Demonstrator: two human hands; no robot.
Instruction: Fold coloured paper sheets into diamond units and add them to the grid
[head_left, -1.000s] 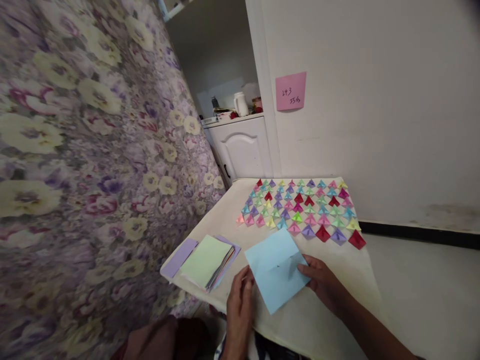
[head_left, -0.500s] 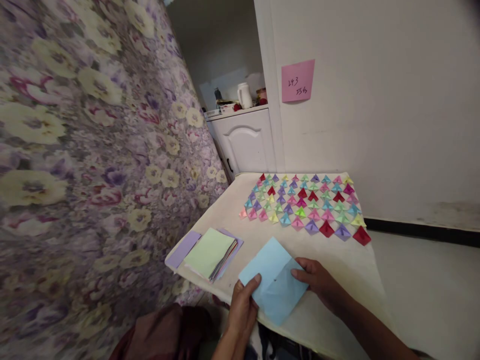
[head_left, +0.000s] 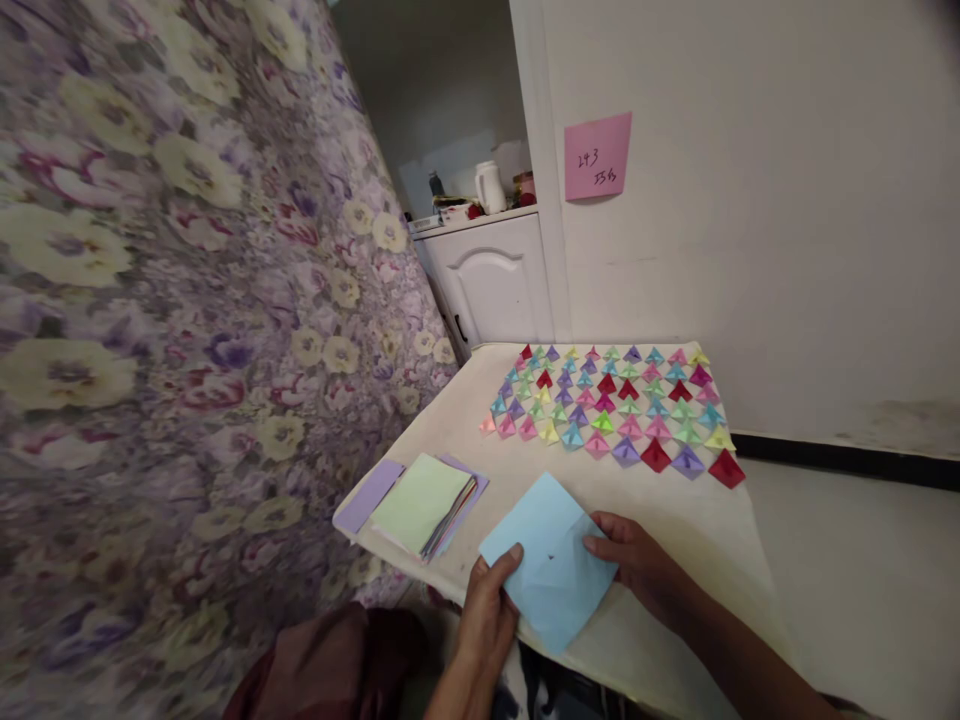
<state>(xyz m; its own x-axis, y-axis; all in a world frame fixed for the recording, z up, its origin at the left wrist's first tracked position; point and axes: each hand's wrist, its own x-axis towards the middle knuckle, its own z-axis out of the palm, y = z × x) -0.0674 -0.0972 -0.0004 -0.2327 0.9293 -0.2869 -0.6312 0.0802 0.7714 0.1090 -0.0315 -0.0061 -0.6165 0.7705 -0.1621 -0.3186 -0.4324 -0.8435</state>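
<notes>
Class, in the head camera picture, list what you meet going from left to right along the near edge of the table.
lilac sheet → stack of coloured paper → left hand → light blue sheet → right hand. The folded paper shapes behind span several of these, so are left out.

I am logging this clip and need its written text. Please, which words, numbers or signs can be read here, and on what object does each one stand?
"243": handwritten top line on the pink square sticky note, which is stuck on the white wall.
Second handwritten line on that note: too small to read.
Light blue square paper sheet: no writing, only a small dark mark.
</notes>
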